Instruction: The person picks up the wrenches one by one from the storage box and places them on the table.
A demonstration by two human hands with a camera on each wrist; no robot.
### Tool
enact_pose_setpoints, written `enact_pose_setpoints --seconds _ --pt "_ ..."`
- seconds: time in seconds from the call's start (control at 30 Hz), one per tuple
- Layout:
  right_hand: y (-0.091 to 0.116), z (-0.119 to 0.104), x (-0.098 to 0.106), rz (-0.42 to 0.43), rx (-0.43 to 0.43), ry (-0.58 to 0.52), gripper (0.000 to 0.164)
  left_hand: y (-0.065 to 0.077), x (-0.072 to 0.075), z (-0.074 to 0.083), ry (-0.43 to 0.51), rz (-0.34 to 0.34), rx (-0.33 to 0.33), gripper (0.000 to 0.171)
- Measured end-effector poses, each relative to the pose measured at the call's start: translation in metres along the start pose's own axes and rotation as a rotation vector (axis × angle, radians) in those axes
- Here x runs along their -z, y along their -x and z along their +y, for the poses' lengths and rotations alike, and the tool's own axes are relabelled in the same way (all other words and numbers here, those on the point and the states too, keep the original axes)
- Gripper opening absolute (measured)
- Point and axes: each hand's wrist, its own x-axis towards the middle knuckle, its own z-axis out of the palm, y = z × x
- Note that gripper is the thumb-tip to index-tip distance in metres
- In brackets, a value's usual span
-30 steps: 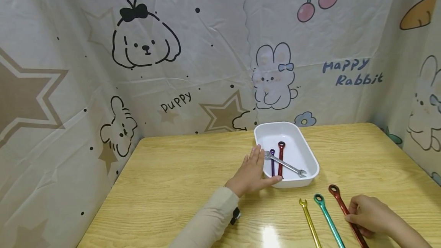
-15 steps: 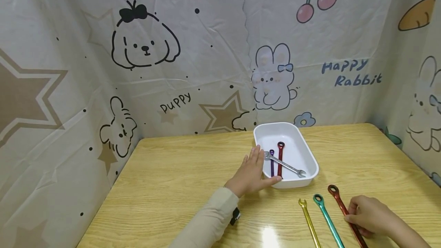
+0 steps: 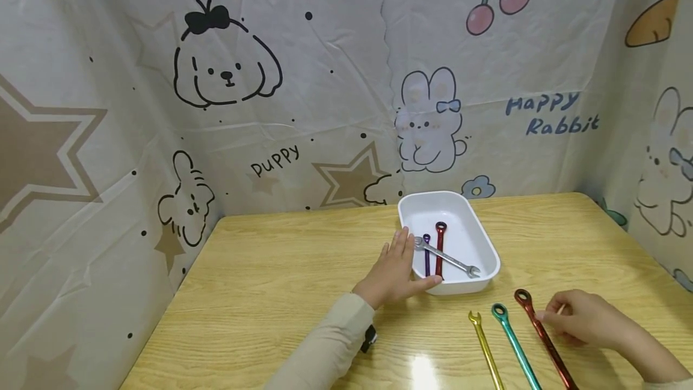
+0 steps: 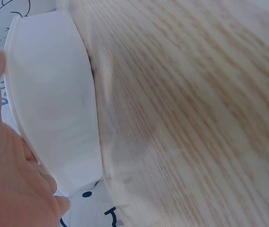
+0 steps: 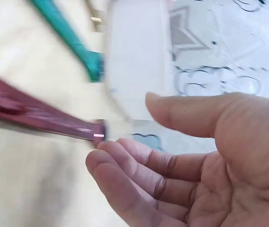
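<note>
My left hand (image 3: 391,272) rests against the left and near sides of a white tray (image 3: 489,245), fingers extended and thumb on the rim. The left wrist view shows the outer wall of the tray (image 4: 54,94) beside that hand. Inside lie a silver wrench (image 3: 446,257), a short purple wrench (image 3: 427,257) and a red wrench (image 3: 440,251). My right hand (image 3: 587,318) is beside a long dark red ratcheting wrench (image 3: 552,351) on the table. In the right wrist view its thumb and fingers stand apart with nothing between them, close to the wrench's end (image 5: 96,132).
A teal ratcheting wrench (image 3: 514,339) and a yellow wrench (image 3: 485,348) lie left of the dark red one. A small black object (image 3: 369,339) shows by the left sleeve. Printed cloth (image 3: 325,107) walls the table's back and sides.
My right hand has let go of the dark red wrench's handle and shifted forward along it, toward its ring end. My left hand stays at the tray.
</note>
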Motion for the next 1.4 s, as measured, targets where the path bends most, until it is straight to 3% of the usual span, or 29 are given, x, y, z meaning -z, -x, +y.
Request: enact_pose_setpoints --seconds 0.23,0.4,0.6,0.87,1.17,1.4 --pt "-0.014 -0.032 0.036 0.072 -0.038 0.03 0.037 0.002 0.0 -0.001 0.013 0.004 -0.002 0.108" --pt "-0.027 -0.05 0.053 0.08 0.065 0.014 0.04 0.001 0.001 0.0 0.02 0.014 -0.008 0.108" --pt "-0.046 -0.067 0.058 0.066 0.164 -0.043 0.044 0.0 0.0 -0.001 0.013 0.022 -0.007 0.108" --pt "-0.073 -0.085 0.06 0.018 0.183 -0.111 0.046 -0.001 -0.004 -0.003 0.012 0.022 0.002 0.107" --pt "-0.103 -0.103 0.064 0.022 0.178 -0.108 0.057 0.0 -0.006 -0.003 0.007 0.025 -0.001 0.107" --pt "-0.126 -0.117 0.064 0.009 0.164 -0.097 0.049 0.0 -0.006 -0.003 0.004 0.023 -0.001 0.108"
